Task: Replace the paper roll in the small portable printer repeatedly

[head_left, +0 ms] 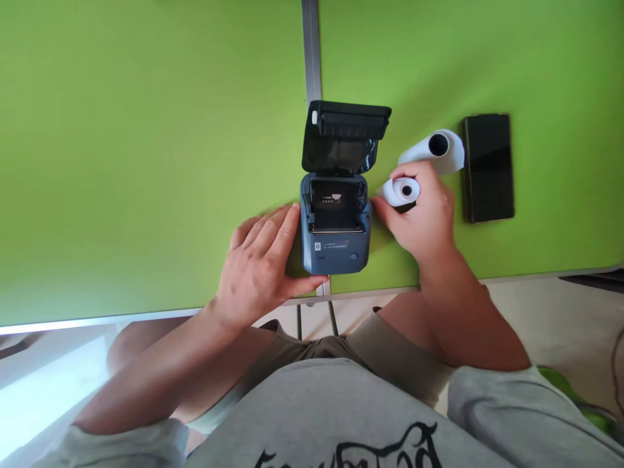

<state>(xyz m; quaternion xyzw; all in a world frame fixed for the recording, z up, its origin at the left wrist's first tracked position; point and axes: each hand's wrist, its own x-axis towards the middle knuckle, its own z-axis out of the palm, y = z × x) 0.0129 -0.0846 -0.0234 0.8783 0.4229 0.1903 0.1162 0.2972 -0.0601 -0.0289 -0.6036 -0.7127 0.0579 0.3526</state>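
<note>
A small dark blue-grey label printer (336,253) stands near the table's front edge with its black lid (344,136) raised. Its paper bay (336,201) is exposed and holds no roll. My left hand (258,260) rests at the printer's left side, fingers stretched out and thumb reaching along the front; it is not wrapped round anything. To the right of the printer, my right hand (424,211) is closed on a small white paper roll (397,191), whose dark core faces up. Just behind that hand lies a larger white paper roll (424,148) with a wide black core.
A black smartphone (488,168) lies right of the rolls. The green table (146,162) has a grey metal strip (312,52) running between its two halves, behind and under the printer. Its pale front edge (121,318) runs just before my lap.
</note>
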